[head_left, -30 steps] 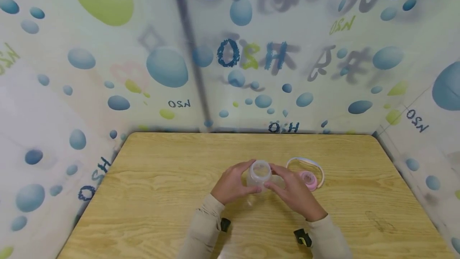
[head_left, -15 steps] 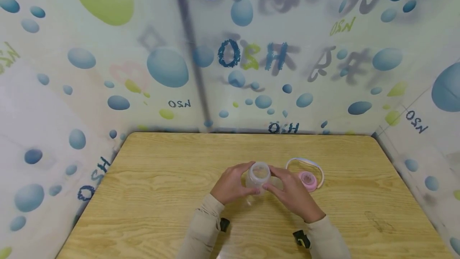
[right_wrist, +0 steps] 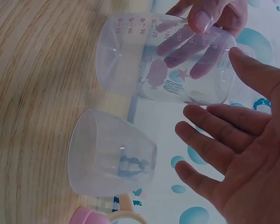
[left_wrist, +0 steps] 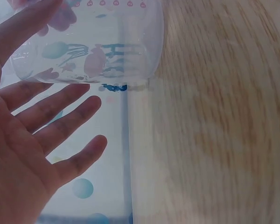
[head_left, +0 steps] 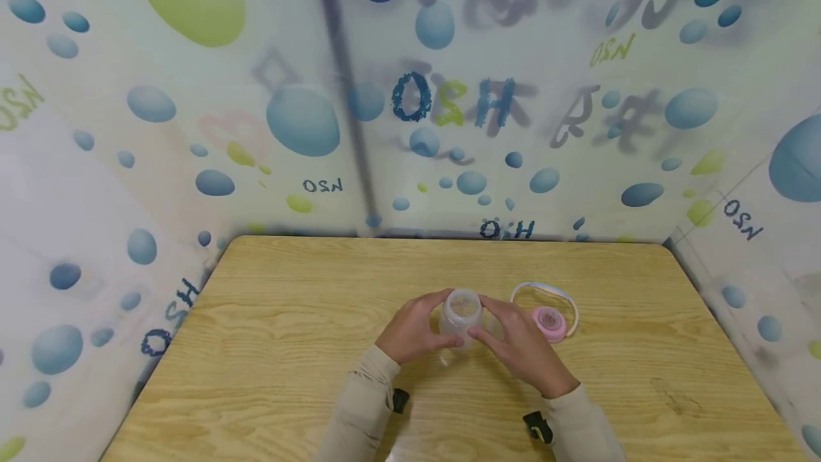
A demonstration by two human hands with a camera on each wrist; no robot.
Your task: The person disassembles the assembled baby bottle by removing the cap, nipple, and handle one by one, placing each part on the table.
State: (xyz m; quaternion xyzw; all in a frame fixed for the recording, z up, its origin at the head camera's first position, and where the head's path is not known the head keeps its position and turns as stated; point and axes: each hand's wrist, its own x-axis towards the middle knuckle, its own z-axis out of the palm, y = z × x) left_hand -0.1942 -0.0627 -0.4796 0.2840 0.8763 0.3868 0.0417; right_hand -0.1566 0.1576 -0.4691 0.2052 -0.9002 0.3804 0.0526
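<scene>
In the head view a clear baby bottle without a top stands upright between the two hands, open mouth upward. My left hand holds its left side near the top, thumb in front and fingers behind. My right hand grips the other side with thumb and fingertips; the lower fingers spread away from it in the right wrist view. Red volume marks and sea-animal prints show on the bottle there. A clear dome-shaped cap stands beside the bottle, mostly behind my right hand in the head view.
To the right of my right hand lies a pink bottle collar with a curved pale handle. The wooden table is bordered by walls printed with blue and green drops at the back and sides.
</scene>
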